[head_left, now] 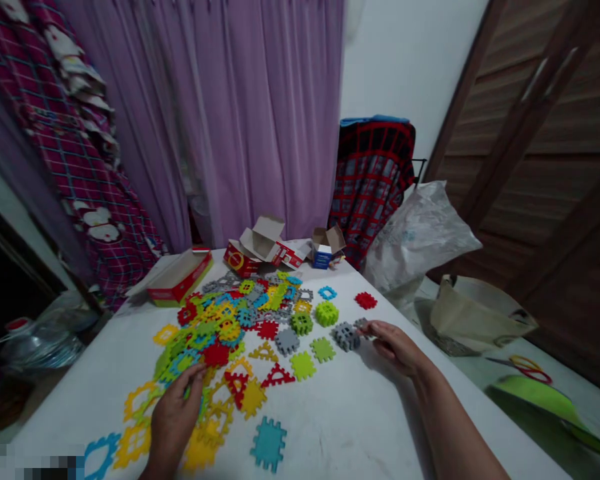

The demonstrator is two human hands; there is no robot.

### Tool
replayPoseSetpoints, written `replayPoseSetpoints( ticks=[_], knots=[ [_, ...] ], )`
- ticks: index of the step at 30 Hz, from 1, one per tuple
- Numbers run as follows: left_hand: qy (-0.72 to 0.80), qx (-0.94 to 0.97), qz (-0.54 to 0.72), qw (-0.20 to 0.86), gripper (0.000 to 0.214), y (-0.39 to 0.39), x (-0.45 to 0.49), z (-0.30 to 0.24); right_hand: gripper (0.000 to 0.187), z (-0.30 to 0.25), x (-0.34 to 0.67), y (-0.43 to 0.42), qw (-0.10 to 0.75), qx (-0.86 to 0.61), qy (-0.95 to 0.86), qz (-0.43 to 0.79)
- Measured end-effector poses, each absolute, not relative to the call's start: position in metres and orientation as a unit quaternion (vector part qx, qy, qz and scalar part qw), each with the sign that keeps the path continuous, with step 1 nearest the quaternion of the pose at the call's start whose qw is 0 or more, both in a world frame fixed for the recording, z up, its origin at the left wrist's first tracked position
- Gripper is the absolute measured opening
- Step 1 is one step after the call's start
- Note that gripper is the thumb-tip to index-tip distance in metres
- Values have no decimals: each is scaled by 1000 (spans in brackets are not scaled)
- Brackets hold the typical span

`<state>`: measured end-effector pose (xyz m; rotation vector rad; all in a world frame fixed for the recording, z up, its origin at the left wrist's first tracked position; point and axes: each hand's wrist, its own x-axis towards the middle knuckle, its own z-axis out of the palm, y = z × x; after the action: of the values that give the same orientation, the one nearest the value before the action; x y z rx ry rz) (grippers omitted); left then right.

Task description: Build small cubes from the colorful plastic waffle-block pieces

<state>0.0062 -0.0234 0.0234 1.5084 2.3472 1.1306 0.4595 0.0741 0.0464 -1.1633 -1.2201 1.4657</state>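
My left hand (pixel 179 407) is over the near left of a heap of toothed plastic building tiles, fingers closed at the edge of a red square tile (pixel 217 355). At the table's right side, my right hand (pixel 394 345) pinches a small grey tile (pixel 361 325), partly hidden by the fingers. Beside it sits a grey toothed stack or cube (pixel 346 337). Two green cube-like stacks, one bright (pixel 327 313) and one darker (pixel 301 323), stand to its left. Flat green squares (pixel 303 365), a grey square (pixel 287 342) and a red triangle (pixel 279 376) lie nearby.
Opened cardboard boxes, one red (pixel 180 283), one red and white (pixel 260 248) and one blue (pixel 322 257), stand at the table's back. A teal tile (pixel 269 445) lies near the front. Right of the table are a plastic bag (pixel 417 233) and scissors (pixel 530 370).
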Motion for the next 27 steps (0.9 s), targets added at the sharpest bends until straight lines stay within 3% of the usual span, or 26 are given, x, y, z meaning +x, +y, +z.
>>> replayPoseSetpoints(
  ticks=[10, 13, 17, 21, 27],
  knots=[
    [719, 536, 440, 42, 29, -21, 3, 0, 51, 52, 315, 71, 132, -319, -674, 654],
    [705, 541, 456, 41, 30, -22, 5, -1, 44, 57, 269, 102, 168, -365, -730, 553],
    [695, 547, 465, 26, 29, -23, 9, 1, 24, 69, 225, 159, 220, -556, -760, 254],
    [683, 556, 473, 5, 28, -25, 13, 5, 33, 76, 196, 206, 209, -604, -749, 175],
    [668, 560, 490, -5, 27, -28, 15, 6, 43, 77, 155, 234, 169, -542, -812, 134]
  ],
)
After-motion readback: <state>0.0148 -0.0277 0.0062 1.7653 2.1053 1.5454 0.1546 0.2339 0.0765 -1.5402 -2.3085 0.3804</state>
